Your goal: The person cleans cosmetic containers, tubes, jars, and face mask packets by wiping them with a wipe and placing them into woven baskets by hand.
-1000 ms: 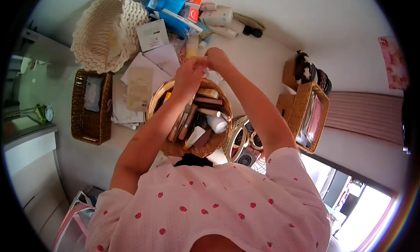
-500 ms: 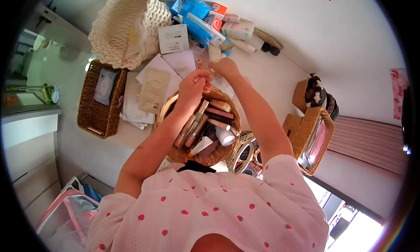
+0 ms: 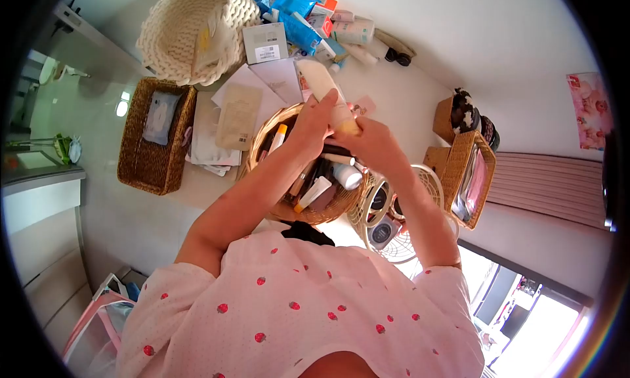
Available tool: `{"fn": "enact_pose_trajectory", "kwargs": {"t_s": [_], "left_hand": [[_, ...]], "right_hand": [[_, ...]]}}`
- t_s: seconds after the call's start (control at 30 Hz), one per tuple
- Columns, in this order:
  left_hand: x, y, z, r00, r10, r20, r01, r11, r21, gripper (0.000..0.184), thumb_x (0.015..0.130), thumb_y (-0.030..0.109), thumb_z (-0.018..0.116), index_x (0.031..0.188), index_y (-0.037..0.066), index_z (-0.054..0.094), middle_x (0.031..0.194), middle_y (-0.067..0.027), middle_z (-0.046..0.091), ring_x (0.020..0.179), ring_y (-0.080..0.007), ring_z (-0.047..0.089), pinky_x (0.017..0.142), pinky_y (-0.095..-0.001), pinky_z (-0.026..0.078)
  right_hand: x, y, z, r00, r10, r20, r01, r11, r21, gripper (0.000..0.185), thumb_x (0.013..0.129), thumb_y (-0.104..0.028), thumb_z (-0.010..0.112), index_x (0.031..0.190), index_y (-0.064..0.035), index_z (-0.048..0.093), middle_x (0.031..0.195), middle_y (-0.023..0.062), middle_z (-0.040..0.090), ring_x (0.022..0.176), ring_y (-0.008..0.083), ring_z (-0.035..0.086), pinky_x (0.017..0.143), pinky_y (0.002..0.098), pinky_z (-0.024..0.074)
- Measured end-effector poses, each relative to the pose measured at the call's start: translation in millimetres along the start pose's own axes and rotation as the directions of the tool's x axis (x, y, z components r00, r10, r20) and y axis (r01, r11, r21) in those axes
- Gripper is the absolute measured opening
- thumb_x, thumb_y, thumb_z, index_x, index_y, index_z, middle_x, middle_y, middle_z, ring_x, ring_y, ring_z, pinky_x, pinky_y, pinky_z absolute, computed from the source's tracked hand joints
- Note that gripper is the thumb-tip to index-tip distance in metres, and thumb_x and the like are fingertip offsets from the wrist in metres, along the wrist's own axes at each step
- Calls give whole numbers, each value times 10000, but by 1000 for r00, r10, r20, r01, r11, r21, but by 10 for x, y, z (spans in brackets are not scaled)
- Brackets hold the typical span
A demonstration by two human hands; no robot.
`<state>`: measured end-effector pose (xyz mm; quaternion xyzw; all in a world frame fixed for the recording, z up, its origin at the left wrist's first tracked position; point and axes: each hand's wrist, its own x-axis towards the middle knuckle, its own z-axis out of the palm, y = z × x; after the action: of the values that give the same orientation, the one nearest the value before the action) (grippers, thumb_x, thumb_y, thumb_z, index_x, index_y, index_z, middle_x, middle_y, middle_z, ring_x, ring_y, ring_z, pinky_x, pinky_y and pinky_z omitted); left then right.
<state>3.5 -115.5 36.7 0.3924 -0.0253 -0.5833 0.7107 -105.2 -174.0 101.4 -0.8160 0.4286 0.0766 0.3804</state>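
Both my hands are closed on a cream-coloured squeeze tube (image 3: 318, 79) with a yellowish end. It is tilted over the far rim of a round wicker basket (image 3: 279, 212). My left hand (image 3: 314, 127) grips the tube's middle, and my right hand (image 3: 369, 144) holds its yellowish lower end. Below them in the basket lie several cosmetics: a white tube (image 3: 314, 193) with an orange cap, a white cylindrical container (image 3: 348, 176) and pencil-like sticks. My forearms and hands hide part of the contents.
Left stand a brown woven basket (image 3: 125, 161) with a packet and a chunky cream knitted basket (image 3: 164, 33). Flat packets (image 3: 237, 119) lie beside the round basket. Blue packs (image 3: 295, 30) and boxes crowd the back. A wire basket (image 3: 400, 247) with compacts and a woven bin (image 3: 453, 181) stand right.
My right hand has come back from the pile at the back with the cream tube. My left hand has closed on it too. The view has shifted slightly.
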Motion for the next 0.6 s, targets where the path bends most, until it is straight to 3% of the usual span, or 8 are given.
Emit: {"fn": "enact_pose_trajectory", "kwargs": {"t_s": [0.07,0.17,0.2,0.3,0.33,0.43,0.57,0.6], "left_hand": [[-78,21,5,1000,-11,-18,10,996,-84,319,919,286,411,1103,26,405,917,-128,562,759,-205,591,674,-350,516],[-184,17,-151,1000,-18,24,19,999,-51,321,921,287,410,1115,31,399,919,-127,562,772,-203,593,685,-349,514],[-283,43,-130,998,-63,8,63,998,-4,318,927,303,396,1126,56,404,909,-108,564,770,-188,591,688,-338,510],[-588,-130,-103,998,-8,59,14,994,-110,339,920,349,399,1133,87,406,908,-85,567,777,-167,589,693,-325,504],[-668,-131,-135,991,-51,124,59,996,-60,344,917,362,401,1127,89,415,880,-78,570,749,-160,586,669,-314,501],[-911,-105,-303,935,-199,293,176,979,102,364,908,399,405,1109,98,442,795,-56,579,666,-141,580,596,-280,491],[-1198,-58,-438,946,-282,160,229,930,288,340,915,371,415,1094,89,483,824,-42,582,677,-102,563,558,-247,468],[-1242,3,-427,944,-299,137,248,921,302,338,919,338,407,1138,86,462,909,-61,568,753,-116,562,616,-258,475]], "right_hand": [[-233,-179,71,996,-50,-80,43,995,-84,388,749,-356,629,922,-10,606,719,159,604,701,247,606,657,330,458],[-392,-287,151,899,-206,-387,204,978,-47,296,782,-287,589,923,-28,558,817,154,606,693,333,593,648,393,464],[-437,-386,157,854,-284,-436,282,957,-69,227,808,-209,557,964,-44,558,894,147,589,811,312,581,729,395,448],[-254,-474,394,528,-685,-502,536,727,-429,243,804,-197,550,1002,-58,560,982,137,581,1007,276,519,856,396,382],[-216,-501,460,596,-668,-446,470,740,-482,260,806,-204,529,1021,-66,576,1073,121,560,1135,253,431,941,401,296],[69,-320,481,655,-561,-507,336,816,-470,242,817,-218,500,980,-73,604,1087,100,567,1125,248,451,949,406,283],[-19,-409,484,958,-98,-271,95,995,-25,213,825,-215,495,930,-84,626,986,98,615,1020,244,533,903,410,345],[-34,-345,622,848,-328,-417,301,945,-130,189,816,-178,509,913,-64,625,947,115,620,974,282,549,872,404,379]]}}
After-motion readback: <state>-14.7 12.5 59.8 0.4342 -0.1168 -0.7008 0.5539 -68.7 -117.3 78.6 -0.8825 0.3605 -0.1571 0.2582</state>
